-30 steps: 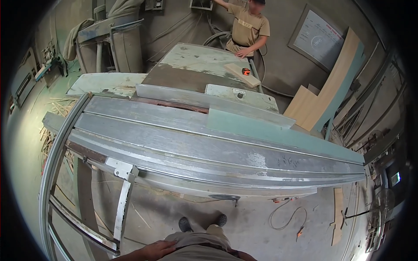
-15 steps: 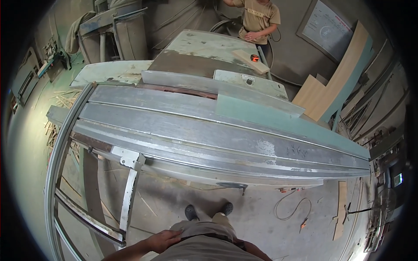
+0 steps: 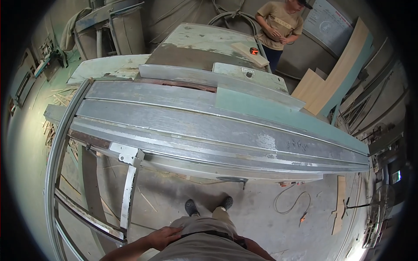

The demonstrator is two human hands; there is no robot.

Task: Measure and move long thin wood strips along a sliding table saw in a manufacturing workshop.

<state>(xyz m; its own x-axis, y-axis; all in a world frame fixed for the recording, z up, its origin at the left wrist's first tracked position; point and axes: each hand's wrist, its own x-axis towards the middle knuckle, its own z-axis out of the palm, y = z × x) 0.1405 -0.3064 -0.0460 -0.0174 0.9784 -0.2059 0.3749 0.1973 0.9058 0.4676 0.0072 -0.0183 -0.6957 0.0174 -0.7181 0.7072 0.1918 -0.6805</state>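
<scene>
My left hand [image 3: 163, 237] rests against the side of my grey shirt [image 3: 202, 248] at the waist, its fingers lying fairly flat with nothing visible in them. On the other side of the waist, my right arm [image 3: 257, 249] shows only in part; its fingers are hidden beside my body. Neither hand touches the long metal saw table [image 3: 183, 122] in front of me. A metal frame with white-painted bars [image 3: 128, 195] stands to the left, the part closest to my left hand.
Across the table stands a co-worker [image 3: 278, 30], hands together before the chest. An orange tape measure [image 3: 254, 51] and a wooden strip [image 3: 244, 48] lie on the far surface. Curved wood panels [image 3: 335, 74] lean at right. A cable [image 3: 278, 209] and a wooden piece [image 3: 338, 209] lie on the floor.
The co-worker has shifted to the right and now has both hands together in front. My view has tilted slightly. My left hand stays at my waist.
</scene>
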